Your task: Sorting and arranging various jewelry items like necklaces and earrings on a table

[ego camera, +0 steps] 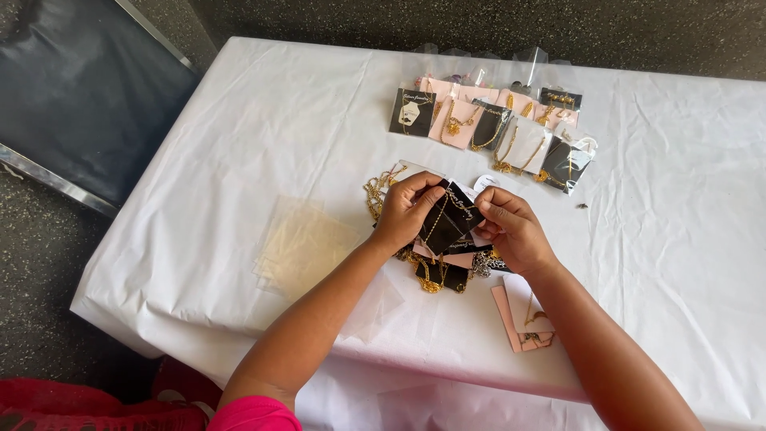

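Both my hands hold one black jewellery card (pixel 449 219) with a gold chain draped over it, above the middle of a white-covered table (pixel 263 136). My left hand (pixel 405 209) grips the card's upper left corner. My right hand (pixel 511 226) pinches its right edge. Beneath the card lies a loose pile of black and pink cards with gold chains (pixel 440 270). More gold chain (pixel 375 191) shows to the left of my left hand.
A row of bagged cards with gold necklaces (pixel 491 128) lies at the far side. A stack of clear plastic sleeves (pixel 307 243) sits to the left. Two pink cards (pixel 523 319) lie near my right forearm. A dark panel (pixel 80 88) stands off the table's left.
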